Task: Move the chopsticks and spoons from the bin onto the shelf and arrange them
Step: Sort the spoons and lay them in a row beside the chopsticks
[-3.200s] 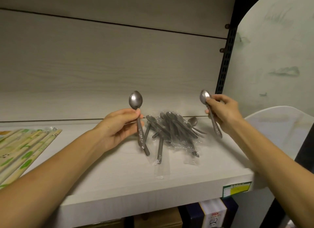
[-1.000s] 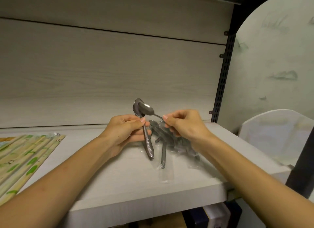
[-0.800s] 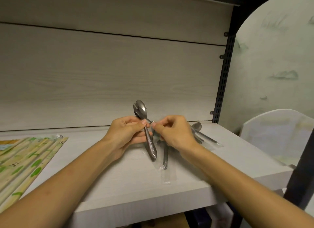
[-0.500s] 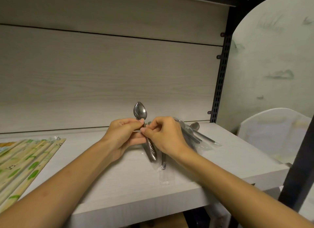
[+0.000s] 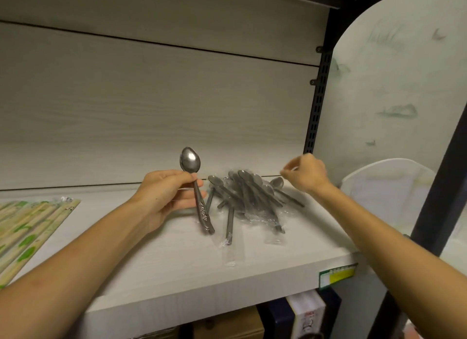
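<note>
Overhead, pale wood-grain shelf (image 5: 156, 257) — black slotted upright (image 5: 316, 106) beside white wall (image 5: 394, 91).

Pale wood-grain shelf (image 5: 156, 268), heap of wrapped spoons (image 5: 249, 198) right of centre, chopstick packs (image 5: 27, 227) at left

Right hand (image 5: 307, 173): motion-blurred; whether its curled fingers pinch anything cannot be told; forearm runs off the lower right corner. Left hand (image 5: 164, 193): palm covers part of the held spoons' (image 5: 194, 184) shafts; how many spoons are stacked there is unclear, a second bowl edge just showing behind the first. Spoon pile (image 5: 249, 199): overlapping in clear wrappers, count unreadable. Chopstick packs (image 5: 27, 227): cut off by the left edge. Shelf label (image 5: 337, 275): print too small to read. Boxes (image 5: 307, 314) below the shelf (image 5: 164, 260): cut off by the bottom edge.
</note>
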Available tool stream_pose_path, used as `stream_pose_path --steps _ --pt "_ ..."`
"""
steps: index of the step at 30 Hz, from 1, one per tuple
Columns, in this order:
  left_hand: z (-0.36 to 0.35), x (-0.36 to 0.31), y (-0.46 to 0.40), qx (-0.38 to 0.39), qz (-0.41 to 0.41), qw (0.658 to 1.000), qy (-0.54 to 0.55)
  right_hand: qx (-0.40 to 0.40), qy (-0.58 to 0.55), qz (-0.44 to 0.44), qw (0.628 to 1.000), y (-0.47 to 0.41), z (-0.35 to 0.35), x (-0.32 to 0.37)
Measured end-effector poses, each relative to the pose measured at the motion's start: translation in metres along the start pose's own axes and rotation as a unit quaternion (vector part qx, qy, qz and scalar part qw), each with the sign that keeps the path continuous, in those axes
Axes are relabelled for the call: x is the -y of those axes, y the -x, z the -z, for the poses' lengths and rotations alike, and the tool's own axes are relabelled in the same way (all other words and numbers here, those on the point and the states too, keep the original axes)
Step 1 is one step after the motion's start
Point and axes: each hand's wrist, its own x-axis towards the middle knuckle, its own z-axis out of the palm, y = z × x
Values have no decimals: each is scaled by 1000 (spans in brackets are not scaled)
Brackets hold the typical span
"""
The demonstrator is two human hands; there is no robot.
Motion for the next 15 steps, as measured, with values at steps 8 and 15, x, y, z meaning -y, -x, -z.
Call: stream_pose_path --steps 8,15 --pt "-1 4 -3 -4 6 1000 -17 61 60 -33 996 -13 -20 -37" --pt "-5 7 -1 11 8 999 -45 69 59 -71 993 -33 -37 -36"
